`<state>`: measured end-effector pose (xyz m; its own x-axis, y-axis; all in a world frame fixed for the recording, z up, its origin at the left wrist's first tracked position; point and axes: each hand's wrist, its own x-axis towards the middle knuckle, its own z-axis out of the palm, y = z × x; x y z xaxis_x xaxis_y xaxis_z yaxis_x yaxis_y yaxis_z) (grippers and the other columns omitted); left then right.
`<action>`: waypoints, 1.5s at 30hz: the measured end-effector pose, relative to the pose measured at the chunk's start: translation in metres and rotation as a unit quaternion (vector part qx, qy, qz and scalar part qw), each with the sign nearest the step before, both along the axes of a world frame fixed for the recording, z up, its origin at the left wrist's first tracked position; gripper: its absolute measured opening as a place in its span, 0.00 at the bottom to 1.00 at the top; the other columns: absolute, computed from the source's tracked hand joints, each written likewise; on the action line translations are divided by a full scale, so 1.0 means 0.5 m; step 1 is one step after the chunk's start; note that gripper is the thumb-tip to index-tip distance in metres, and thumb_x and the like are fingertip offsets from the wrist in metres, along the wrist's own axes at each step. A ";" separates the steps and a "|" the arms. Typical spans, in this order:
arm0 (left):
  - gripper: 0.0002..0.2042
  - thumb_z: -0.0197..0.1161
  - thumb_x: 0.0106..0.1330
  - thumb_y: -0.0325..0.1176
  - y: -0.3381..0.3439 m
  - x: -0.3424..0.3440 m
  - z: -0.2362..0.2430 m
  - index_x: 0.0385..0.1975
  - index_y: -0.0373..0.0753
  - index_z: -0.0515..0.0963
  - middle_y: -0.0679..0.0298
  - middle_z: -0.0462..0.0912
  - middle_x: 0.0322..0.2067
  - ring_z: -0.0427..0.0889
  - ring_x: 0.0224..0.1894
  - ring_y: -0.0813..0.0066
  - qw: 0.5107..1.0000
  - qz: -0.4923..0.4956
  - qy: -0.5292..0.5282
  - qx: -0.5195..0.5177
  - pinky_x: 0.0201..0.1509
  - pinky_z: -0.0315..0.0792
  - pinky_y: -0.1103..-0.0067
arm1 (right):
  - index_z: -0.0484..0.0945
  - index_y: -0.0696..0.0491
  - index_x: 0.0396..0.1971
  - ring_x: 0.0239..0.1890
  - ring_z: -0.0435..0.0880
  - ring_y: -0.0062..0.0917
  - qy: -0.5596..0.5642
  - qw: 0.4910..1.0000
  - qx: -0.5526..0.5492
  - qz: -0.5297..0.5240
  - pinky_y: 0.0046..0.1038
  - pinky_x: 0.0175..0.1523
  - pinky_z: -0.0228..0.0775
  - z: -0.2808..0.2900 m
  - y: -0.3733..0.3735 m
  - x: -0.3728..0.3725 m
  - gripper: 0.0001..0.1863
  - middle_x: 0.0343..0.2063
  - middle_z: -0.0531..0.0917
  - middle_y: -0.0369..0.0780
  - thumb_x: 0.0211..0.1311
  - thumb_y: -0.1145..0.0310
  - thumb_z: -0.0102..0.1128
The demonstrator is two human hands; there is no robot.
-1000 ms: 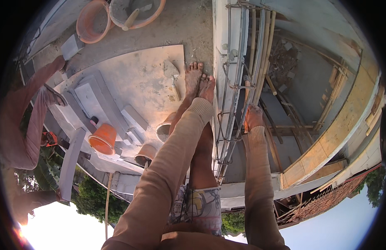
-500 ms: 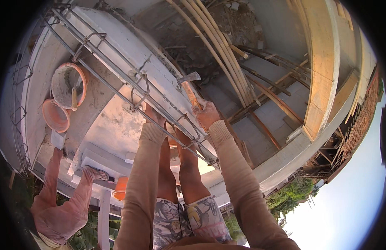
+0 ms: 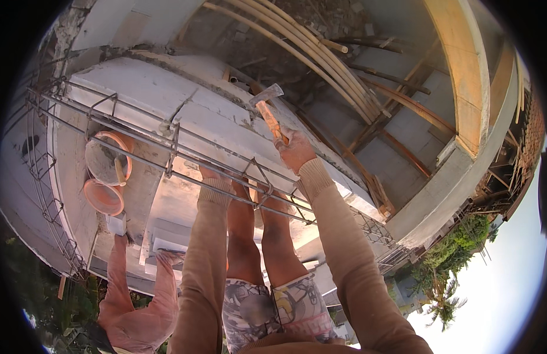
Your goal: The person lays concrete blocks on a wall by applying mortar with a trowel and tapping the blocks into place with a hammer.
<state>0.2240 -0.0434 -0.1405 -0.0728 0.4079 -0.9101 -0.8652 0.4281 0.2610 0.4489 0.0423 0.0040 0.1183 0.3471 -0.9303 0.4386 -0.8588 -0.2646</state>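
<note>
My right hand (image 3: 297, 151) is closed round the wooden handle of a hammer (image 3: 268, 118). Its flared metal head points away from me, over the pale block wall (image 3: 217, 107). A long steel rebar cage (image 3: 173, 141) of straight bars and bent ties runs across in front of my legs, slanting down to the right. My left hand (image 3: 211, 173) is down at the cage, partly behind its bars. Its fingers are hidden, so whether it grips a bar does not show.
Two orange buckets (image 3: 103, 197) stand at left, one with a handled tool in it. Below them a co-worker in pink (image 3: 137, 321) reaches to a white block (image 3: 116, 224). Long poles (image 3: 309, 44) and a curved timber board (image 3: 459, 76) span the lower space at right.
My view has swung, so the rebar cage lies flatter across the picture and the buckets and co-worker sit further right. The hammer stays in my right hand, its head slightly higher in view.
</note>
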 end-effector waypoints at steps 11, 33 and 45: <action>0.43 0.47 0.71 0.66 0.102 -0.145 0.238 0.75 0.37 0.51 0.50 0.58 0.72 0.63 0.71 0.50 0.970 -0.143 0.189 -0.056 0.73 0.59 0.54 | 0.77 0.61 0.54 0.13 0.70 0.15 0.055 0.950 0.083 -0.296 0.21 0.15 0.62 0.076 -0.126 0.129 0.16 0.27 0.77 0.38 0.73 0.67 0.54; 0.17 0.67 0.67 0.33 0.256 -0.156 0.551 0.52 0.32 0.79 0.53 0.85 0.46 0.83 0.51 0.60 0.368 -0.681 0.572 0.271 0.54 0.76 0.69 | 0.73 0.60 0.50 0.13 0.71 0.13 -0.164 0.804 0.226 -0.525 0.17 0.15 0.59 0.297 -0.262 0.111 0.16 0.23 0.77 0.34 0.74 0.62 0.58; 0.06 0.72 0.60 0.26 0.366 -0.395 0.585 0.34 0.31 0.84 0.60 0.86 0.31 0.83 0.30 0.78 0.443 -0.809 0.374 0.096 0.37 0.76 0.80 | 0.66 0.57 0.48 0.29 0.84 0.37 -0.281 0.861 0.208 -0.368 0.35 0.35 0.76 0.396 -0.164 -0.341 0.18 0.30 0.83 0.46 0.64 0.72 0.64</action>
<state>0.0265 0.1395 0.1520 0.2047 0.5409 -0.8158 0.8932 0.2376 0.3817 0.2785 -0.0397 0.2017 0.8405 0.2754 -0.4666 -0.0242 -0.8412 -0.5401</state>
